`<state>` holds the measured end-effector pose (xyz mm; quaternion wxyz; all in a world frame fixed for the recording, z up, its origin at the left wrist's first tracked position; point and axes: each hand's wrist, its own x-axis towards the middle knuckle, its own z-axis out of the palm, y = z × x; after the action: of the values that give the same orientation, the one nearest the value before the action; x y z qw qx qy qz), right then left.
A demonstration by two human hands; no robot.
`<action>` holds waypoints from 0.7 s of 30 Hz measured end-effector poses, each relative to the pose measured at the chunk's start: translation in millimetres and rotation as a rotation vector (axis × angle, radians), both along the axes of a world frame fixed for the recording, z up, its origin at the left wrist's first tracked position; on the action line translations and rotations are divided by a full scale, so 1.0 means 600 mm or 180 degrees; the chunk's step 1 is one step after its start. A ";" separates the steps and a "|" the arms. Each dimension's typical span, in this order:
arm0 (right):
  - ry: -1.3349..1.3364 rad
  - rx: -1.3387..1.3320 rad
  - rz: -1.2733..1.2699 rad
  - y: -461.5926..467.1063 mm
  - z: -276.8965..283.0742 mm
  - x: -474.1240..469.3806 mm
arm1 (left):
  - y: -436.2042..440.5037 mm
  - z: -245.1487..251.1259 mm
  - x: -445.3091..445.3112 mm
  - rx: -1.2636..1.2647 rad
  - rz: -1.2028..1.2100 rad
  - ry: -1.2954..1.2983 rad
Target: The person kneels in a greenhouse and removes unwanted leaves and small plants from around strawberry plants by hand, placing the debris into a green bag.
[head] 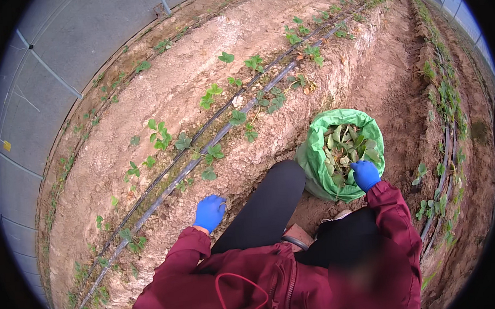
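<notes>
My right hand [365, 175], in a blue glove, is over the near right part of a green plastic sack [310, 178]. The sack stands with its mouth wide and holds picked leaves [343, 148], some green and some dry. My fingertips are at the leaves; whether they grip any is hidden. My left hand [210, 212], also gloved in blue, hovers over or rests on the side of the soil bed, left of my knee, its fingers curled. Nothing shows in it. Small green plants [209, 156] grow along the bed beyond it.
Black drip hoses [229, 125] run along the raised bed [178, 95]. The furrow [392, 65] extends ahead on the right, beside another planted row [446, 96] with hoses. A grey sheet wall [93, 33] with metal bars borders the left. My knees are close to the sack.
</notes>
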<state>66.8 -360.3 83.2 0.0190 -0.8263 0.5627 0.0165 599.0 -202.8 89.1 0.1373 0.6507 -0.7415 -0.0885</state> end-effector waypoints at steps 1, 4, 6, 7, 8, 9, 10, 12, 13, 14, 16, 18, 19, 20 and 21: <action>-0.0016 -0.0038 0.0044 0.009 0.011 0.008 | 0.008 -0.009 0.010 -0.0013 0.0056 0.0080; -0.0085 -0.0094 0.0032 0.042 0.043 0.018 | 0.022 -0.038 0.035 -0.0186 0.0365 0.0222; 0.0101 -0.0266 -0.0165 0.063 0.062 0.012 | 0.013 -0.057 0.047 -0.0494 0.0483 0.0541; 0.0172 -0.0297 -0.0257 0.075 0.068 0.005 | 0.003 -0.066 0.051 -0.0545 0.0543 0.0507; 0.0259 -0.0255 -0.0346 0.086 0.072 -0.001 | -0.008 -0.075 0.053 -0.0614 0.0614 0.0540; 0.0311 -0.0240 -0.0421 0.096 0.075 -0.009 | -0.019 -0.084 0.056 -0.0668 0.0702 0.0576; 0.0311 -0.0178 -0.0405 0.106 0.075 -0.017 | -0.035 -0.093 0.061 -0.0790 0.0829 0.0784; 0.0066 -0.0044 -0.0400 0.123 0.073 -0.032 | -0.081 -0.100 0.080 -0.1246 0.1208 0.0892; -0.0165 0.0133 -0.0463 0.127 0.070 -0.037 | -0.107 -0.102 0.097 -0.1463 0.1396 0.0941; -0.0272 0.0151 -0.0438 0.128 0.069 -0.044 | -0.137 -0.106 0.114 -0.1718 0.1357 0.0700; -0.0354 0.0123 -0.0539 0.133 0.068 -0.058 | -0.192 -0.110 0.148 -0.1746 0.1058 0.0340; -0.0245 0.0226 -0.0716 0.132 0.064 -0.069 | -0.237 -0.111 0.181 -0.1420 0.0588 0.0166; -0.0166 0.0292 -0.0854 0.129 0.061 -0.074 | -0.251 -0.111 0.194 -0.1109 0.0516 0.0118; -0.0175 0.0283 -0.0844 0.127 0.057 -0.077 | -0.262 -0.113 0.202 -0.0807 0.0424 0.0109; -0.0200 0.0329 -0.0861 0.123 0.053 -0.079 | -0.269 -0.115 0.207 -0.0426 0.0337 0.0154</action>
<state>19.2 -286.2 115.1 0.0811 -0.7409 0.6665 0.0169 723.4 -364.5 19.9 0.2029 0.6761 -0.7068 -0.0471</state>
